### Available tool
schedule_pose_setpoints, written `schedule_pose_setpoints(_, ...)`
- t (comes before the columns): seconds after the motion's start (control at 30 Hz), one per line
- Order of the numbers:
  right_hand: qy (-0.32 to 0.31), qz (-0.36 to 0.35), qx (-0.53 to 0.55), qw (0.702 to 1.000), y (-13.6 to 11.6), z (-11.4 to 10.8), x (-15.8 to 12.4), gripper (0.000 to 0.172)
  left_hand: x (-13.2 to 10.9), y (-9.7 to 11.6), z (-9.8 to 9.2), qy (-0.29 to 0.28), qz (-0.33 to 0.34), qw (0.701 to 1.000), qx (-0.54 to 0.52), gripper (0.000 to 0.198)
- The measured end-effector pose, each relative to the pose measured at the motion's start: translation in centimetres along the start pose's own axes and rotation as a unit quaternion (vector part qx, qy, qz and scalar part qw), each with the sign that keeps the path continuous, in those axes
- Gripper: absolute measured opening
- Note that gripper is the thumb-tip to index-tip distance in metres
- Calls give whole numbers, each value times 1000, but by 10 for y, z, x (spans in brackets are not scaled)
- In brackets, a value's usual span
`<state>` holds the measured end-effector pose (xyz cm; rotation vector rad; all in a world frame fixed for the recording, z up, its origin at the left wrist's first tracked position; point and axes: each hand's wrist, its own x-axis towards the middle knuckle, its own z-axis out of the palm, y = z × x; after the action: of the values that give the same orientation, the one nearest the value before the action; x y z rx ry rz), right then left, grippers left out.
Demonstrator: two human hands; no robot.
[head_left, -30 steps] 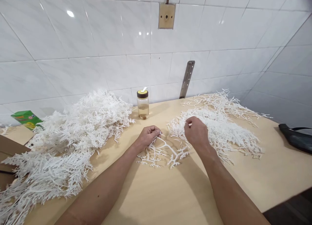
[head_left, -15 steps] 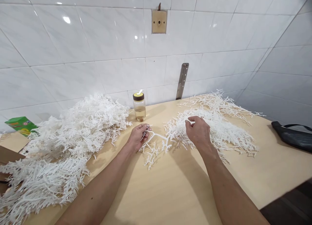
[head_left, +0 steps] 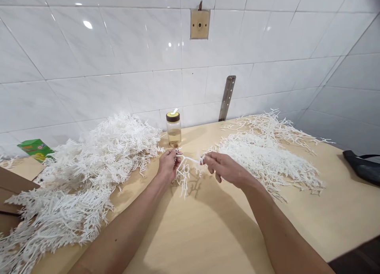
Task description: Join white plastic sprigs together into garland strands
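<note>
My left hand [head_left: 170,163] pinches one end of a white branching piece [head_left: 184,175] over the middle of the table. At its other end, my right hand [head_left: 218,165] has thumb and fingertips closed on the piece. Thin side twigs hang down between the hands. A large heap of white branched pieces [head_left: 97,159] lies to the left. Another, flatter pile [head_left: 267,159] lies to the right of my right hand, with looser twigs [head_left: 276,125] behind it.
A bottle [head_left: 173,129] with a dark and yellow lid stands behind my left hand. Also there are a green box [head_left: 37,149], a cardboard box [head_left: 13,191], a metal bracket [head_left: 227,97] at the wall, a black bag [head_left: 362,167] and the wooden table [head_left: 192,234].
My right hand has moved left and down from the right pile to the branching piece and closed on its end. My left hand still holds the piece. The view has shifted slightly.
</note>
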<state>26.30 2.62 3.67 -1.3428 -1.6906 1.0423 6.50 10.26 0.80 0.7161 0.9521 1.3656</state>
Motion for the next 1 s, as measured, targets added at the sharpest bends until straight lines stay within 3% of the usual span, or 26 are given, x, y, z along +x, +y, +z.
schedule_pose_setpoints(0.1, -31, 2, -18, 999, -7, 24, 1, 44, -2, -3, 1, 44, 14, 998, 36, 16)
schedule_pose_setpoints(0.2, -67, 6, 1, 998, -9, 47, 2, 38, -9, -8, 4, 55, 64, 993, 79, 18)
schedule_pose_setpoints(0.3, -68, 7, 83, 994, -8, 64, 3, 37, -17, -15, 8, 36, 122, 986, 107, 19)
schedule_pose_setpoints(0.4, -65, 5, 179, 982, -6, 72, 5, 35, -22, -19, 11, -6, 130, 986, 107, 18)
schedule_pose_setpoints(0.57, -56, 34, 233, 970, -3, 62, 10, 34, -15, -15, 10, 21, 77, 992, 98, 18)
schedule_pose_setpoints(0.73, 89, 61, 155, 982, -1, 39, 17, 28, -5, -12, 4, 21, 40, 997, 64, 21)
schedule_pose_setpoints(0.8, 103, 55, 112, 987, -7, 33, 12, 24, -3, -13, 1, 26, 62, 995, 79, 22)
schedule_pose_setpoints(0.83, 75, 49, 90, 992, -11, 32, 8, 21, -2, -13, -1, 26, 77, 993, 88, 22)
schedule_pose_setpoints(0.9, -39, 39, 57, 997, -23, 34, -3, 18, 0, -13, -4, 10, 104, 989, 108, 24)
schedule_pose_setpoints(0.93, -106, 34, 56, 992, -29, 37, -9, 17, 1, -12, -6, -3, 117, 986, 117, 25)
schedule_pose_setpoints(1.0, -184, 23, 61, 981, -37, 43, -16, 16, 5, -10, -8, -3, 115, 984, 138, 28)
